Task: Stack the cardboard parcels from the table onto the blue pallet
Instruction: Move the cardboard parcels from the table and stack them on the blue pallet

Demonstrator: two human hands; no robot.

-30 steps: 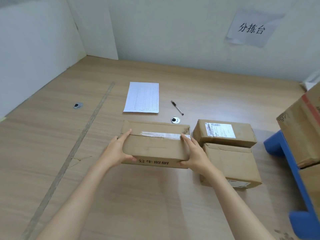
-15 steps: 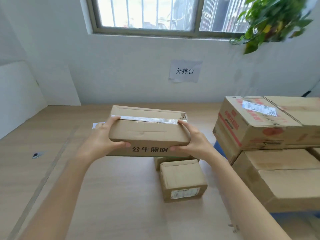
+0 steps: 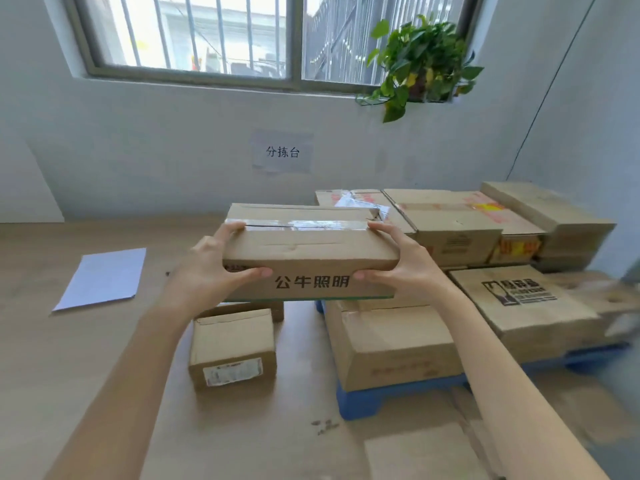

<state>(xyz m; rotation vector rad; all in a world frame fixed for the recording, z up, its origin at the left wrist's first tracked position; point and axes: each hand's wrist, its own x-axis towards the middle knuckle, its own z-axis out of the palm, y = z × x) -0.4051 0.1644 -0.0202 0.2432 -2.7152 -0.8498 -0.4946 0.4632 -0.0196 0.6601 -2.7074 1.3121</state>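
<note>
Carry step: parcel (image 3: pixel 308 251) aloft, grip of left hand (image 3: pixel 211 268) and right hand (image 3: pixel 405 265) holding its ends; next I lower it onto blue pallet (image 3: pixel 367 400).

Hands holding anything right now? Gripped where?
Long cardboard parcel, gripped at its short ends: left hand on the left end, right hand on the right end.

Far small parcel (image 3: pixel 278 310) mostly hidden behind held box (image 3: pixel 308 251), near parcel's label (image 3: pixel 232 372) unreadable (blurred), pallet (image 3: pixel 363 400) largely covered.
</note>
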